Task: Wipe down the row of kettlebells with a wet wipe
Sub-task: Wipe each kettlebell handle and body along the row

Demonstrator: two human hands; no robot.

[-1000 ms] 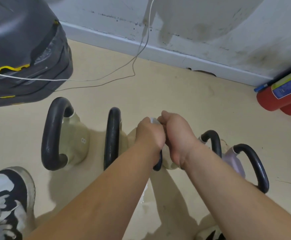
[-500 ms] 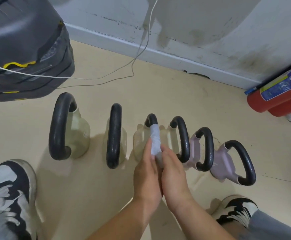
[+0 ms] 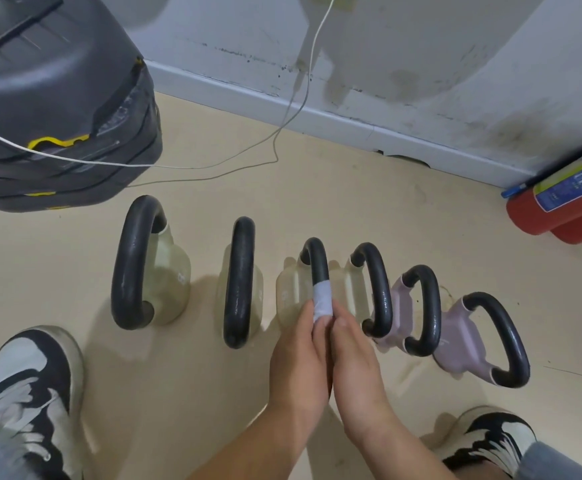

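On the beige floor, a row of six kettlebells is seen, each with a black loop handle. Counted from the left: four translucent pale-yellow kettlebells, namely a large one, a second, a third and a fourth, then two pale-lilac kettlebells. The bells stand close together, the right-hand ones nearly touching (contact cannot be confirmed).

A white wet wipe is wrapped around the near part of the third bell's black handle. The wipe is pinched against the handle by both hands. The left hand is closed in a narrow grip on the wipe from the left side; the right hand is pressed alongside it, its fingertips held on the wipe's lower edge from the right. The two hands are touching along their inner edges, and both bare forearms enter from the bottom of the frame.

A black-and-white sneaker is recorded at lower left, another at lower right, both well apart from the row. A dark grey moulded case with yellow trim stands at upper left. A thin white cable runs down the scuffed white wall and across the floor. A red fire extinguisher with a blue label lies at the right edge, by the wall.
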